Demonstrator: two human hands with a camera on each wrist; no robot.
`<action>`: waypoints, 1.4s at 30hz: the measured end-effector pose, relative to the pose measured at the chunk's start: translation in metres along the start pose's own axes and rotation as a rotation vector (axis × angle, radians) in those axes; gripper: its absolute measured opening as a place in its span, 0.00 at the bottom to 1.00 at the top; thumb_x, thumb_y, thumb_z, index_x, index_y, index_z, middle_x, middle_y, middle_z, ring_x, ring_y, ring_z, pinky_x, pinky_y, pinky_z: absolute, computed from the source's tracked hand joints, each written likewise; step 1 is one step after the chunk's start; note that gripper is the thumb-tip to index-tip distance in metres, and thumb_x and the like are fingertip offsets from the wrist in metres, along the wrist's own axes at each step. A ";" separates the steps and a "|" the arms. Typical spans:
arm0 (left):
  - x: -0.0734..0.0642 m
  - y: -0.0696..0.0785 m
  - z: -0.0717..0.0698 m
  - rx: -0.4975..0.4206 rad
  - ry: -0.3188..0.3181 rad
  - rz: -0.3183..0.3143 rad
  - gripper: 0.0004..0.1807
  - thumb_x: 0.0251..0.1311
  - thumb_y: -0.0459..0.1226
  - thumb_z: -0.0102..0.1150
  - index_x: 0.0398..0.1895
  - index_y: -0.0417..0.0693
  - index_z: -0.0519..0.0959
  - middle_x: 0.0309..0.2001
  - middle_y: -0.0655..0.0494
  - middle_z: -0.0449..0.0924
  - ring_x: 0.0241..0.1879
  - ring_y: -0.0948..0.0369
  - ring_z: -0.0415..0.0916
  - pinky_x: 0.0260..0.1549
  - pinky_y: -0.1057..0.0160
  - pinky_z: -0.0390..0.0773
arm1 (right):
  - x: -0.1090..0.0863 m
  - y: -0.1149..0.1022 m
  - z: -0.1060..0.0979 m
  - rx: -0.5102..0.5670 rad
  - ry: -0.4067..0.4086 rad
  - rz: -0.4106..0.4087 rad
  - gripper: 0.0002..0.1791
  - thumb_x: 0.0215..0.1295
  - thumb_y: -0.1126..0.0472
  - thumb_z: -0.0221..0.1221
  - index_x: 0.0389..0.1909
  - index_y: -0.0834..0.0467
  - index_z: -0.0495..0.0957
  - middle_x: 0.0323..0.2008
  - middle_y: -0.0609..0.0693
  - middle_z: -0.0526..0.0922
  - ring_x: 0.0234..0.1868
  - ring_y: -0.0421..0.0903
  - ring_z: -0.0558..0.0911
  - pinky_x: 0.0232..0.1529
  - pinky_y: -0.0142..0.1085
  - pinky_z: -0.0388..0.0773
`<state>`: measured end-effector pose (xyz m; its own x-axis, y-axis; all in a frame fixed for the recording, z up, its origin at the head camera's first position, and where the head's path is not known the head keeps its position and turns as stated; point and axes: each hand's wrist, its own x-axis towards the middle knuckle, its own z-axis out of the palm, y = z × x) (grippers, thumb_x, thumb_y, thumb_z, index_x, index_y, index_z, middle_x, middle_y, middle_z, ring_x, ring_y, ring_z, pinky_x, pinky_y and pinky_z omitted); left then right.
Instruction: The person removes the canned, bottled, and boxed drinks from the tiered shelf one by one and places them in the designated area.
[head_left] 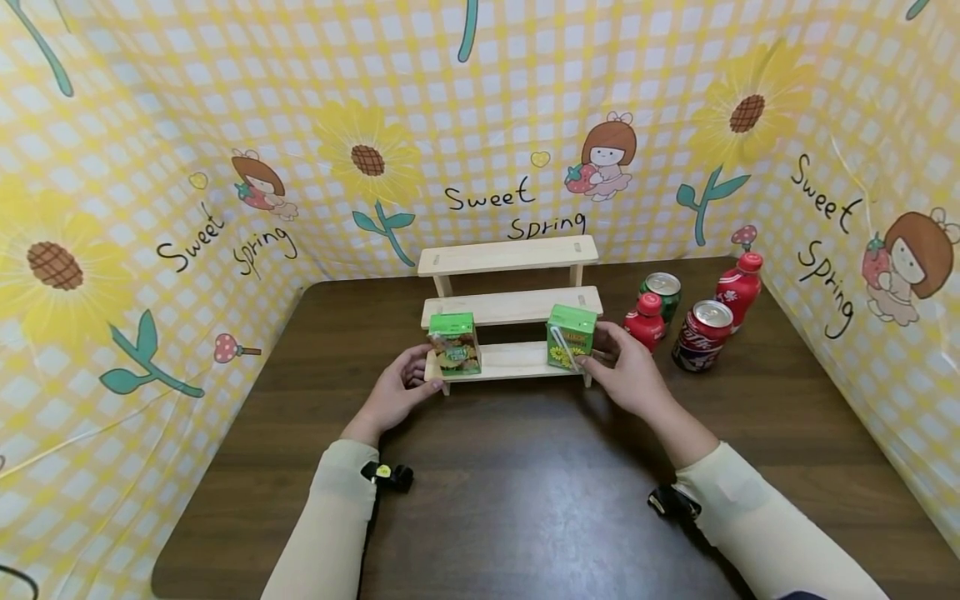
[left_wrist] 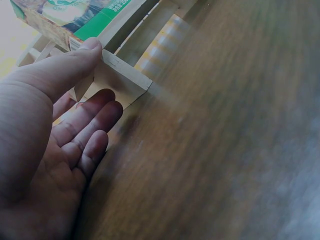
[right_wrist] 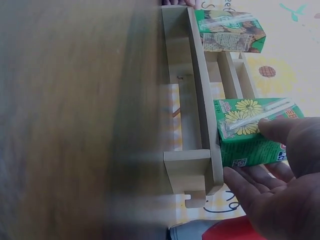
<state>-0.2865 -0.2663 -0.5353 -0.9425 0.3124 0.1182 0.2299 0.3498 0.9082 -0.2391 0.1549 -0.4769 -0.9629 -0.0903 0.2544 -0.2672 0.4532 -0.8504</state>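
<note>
A three-tier wooden stand (head_left: 510, 306) is on the brown table. On its lowest step, a green-topped drink carton with brown pictures (head_left: 455, 343) stands at the left end. My left hand (head_left: 393, 387) grips that end of the step; in the left wrist view the thumb lies on the wooden corner (left_wrist: 125, 77) just under the carton. At the right end of the same step is a green drink carton with yellow flowers and a wrapped straw (head_left: 562, 340). My right hand (head_left: 630, 375) holds it, thumb on the straw face (right_wrist: 245, 117) and fingers at its side.
Right of the stand are two red bottles (head_left: 738, 292) (head_left: 645, 321), a green can (head_left: 662, 292) and a dark red-and-purple can (head_left: 702, 337). A yellow checked cloth (head_left: 480, 150) rises behind the table and along both sides.
</note>
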 end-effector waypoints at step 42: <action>0.002 0.005 0.001 0.027 -0.016 -0.050 0.38 0.68 0.36 0.70 0.78 0.44 0.64 0.57 0.40 0.81 0.51 0.48 0.78 0.48 0.60 0.77 | -0.023 -0.026 -0.029 0.059 0.061 0.001 0.24 0.66 0.61 0.73 0.61 0.61 0.78 0.49 0.58 0.87 0.49 0.51 0.85 0.50 0.44 0.81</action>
<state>-0.2866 -0.2631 -0.5309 -0.9491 0.3078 0.0667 0.1895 0.3889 0.9016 -0.2093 0.1703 -0.4470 -0.9594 -0.0348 0.2800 -0.2702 0.3996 -0.8760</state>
